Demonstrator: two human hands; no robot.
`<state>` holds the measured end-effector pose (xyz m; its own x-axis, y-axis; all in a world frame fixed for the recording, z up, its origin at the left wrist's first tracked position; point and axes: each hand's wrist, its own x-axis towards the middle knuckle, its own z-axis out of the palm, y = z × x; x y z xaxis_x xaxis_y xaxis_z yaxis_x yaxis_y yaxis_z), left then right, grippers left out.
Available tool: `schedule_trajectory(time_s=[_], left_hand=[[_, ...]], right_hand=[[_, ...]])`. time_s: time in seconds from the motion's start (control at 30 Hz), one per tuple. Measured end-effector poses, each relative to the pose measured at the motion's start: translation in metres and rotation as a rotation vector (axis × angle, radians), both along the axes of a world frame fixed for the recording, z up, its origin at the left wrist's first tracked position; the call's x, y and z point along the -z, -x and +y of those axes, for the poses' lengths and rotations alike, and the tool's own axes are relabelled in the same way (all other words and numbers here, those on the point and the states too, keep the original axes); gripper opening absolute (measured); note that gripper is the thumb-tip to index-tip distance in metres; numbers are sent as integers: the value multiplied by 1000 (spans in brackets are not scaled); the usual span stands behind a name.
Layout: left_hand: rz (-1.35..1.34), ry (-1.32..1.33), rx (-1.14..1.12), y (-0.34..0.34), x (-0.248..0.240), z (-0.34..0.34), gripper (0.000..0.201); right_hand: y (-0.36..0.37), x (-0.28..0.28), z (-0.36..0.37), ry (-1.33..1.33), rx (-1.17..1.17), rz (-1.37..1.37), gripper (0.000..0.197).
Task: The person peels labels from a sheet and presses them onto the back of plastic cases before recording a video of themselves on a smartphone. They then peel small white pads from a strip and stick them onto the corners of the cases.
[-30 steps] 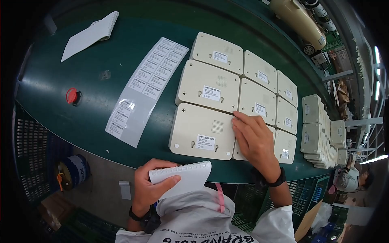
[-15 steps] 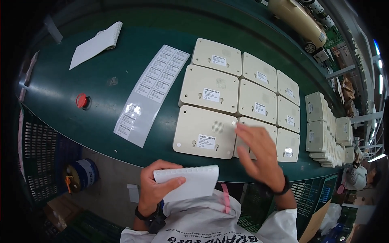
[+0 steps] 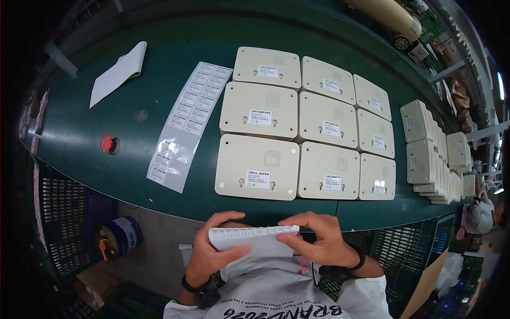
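My left hand (image 3: 212, 247) grips a folded white sheet of round stick-on pads (image 3: 252, 239) just in front of the table edge. Bumps run along the sheet's folded upper edge. At its right end my right hand (image 3: 321, 239) pinches between thumb and forefinger, where one round white pad (image 3: 295, 228) sticks out. Closest beyond my hands lies a cream plastic case (image 3: 249, 165), its back up, with a printed label. White round pads sit at three of its corners; the far left corner shows a dark hole.
More labelled cream cases (image 3: 326, 119) lie in rows on the green table (image 3: 127, 165). To their left are a label sheet (image 3: 183, 125), a red ring-shaped item (image 3: 108, 143) and another folded white sheet (image 3: 119, 74). Stacked cases (image 3: 422, 159) stand right; a person (image 3: 481, 212) is beyond.
My right hand has come back from the nearest case's far right corner to the right end of the pad sheet. A white pad shows at that corner. The view has shifted slightly.
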<state>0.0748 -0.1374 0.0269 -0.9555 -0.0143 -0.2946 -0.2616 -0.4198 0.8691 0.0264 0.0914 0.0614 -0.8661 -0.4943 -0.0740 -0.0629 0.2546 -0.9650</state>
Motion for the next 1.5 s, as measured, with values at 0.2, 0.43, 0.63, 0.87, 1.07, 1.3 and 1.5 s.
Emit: schedule_trajectory(time_s=[0.2,0.43,0.63,0.87,1.07,1.3,1.5], left_hand=[[2,140,87,-10,15,-7,27],[66,226,83,-5,12,-13,23],[87,264,57,-5,21,-32,23],[-24,149,-101,-2,26,-51,25],[-71,63,-127,-2,32,-60,28],[-80,64,-85,0,36,-64,27],[-22,58,-52,-1,37,-66,28]], right_hand=[[6,-5,9,108,64,-83,21],[14,-10,6,-108,35,114,15],[38,-22,-18,-290,-180,305,18],[68,-20,-59,-416,-423,573,24],[126,-24,-85,-338,-315,455,9],[148,-6,-100,-451,-357,436,5],[145,-1,-103,-483,-352,458,6]])
